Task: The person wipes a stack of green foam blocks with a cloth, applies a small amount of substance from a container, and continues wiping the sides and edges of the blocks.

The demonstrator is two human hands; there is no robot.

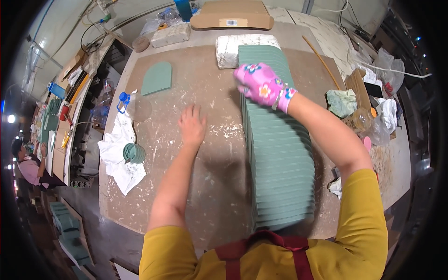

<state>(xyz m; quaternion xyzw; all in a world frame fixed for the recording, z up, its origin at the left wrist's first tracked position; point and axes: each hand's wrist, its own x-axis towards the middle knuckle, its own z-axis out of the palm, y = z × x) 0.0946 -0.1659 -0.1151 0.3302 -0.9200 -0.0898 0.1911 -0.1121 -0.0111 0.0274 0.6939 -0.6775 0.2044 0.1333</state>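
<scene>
gloved right fingers [249, 79] on green tile row [280, 154]; left hand [192, 126] flat on table [214, 196].

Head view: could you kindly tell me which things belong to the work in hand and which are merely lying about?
In hand: row of green tiles; right hand, gloved, on it; left hand flat on the table; single arched green tile.
Lying about: white cloth; cardboard box; wooden stick.

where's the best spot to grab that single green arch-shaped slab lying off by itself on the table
Grip the arch-shaped slab by its two long straight edges, coming from above. It lies flat on the table with bare board all round, so both sides look reachable; the rounded far end would likely slip.
</scene>
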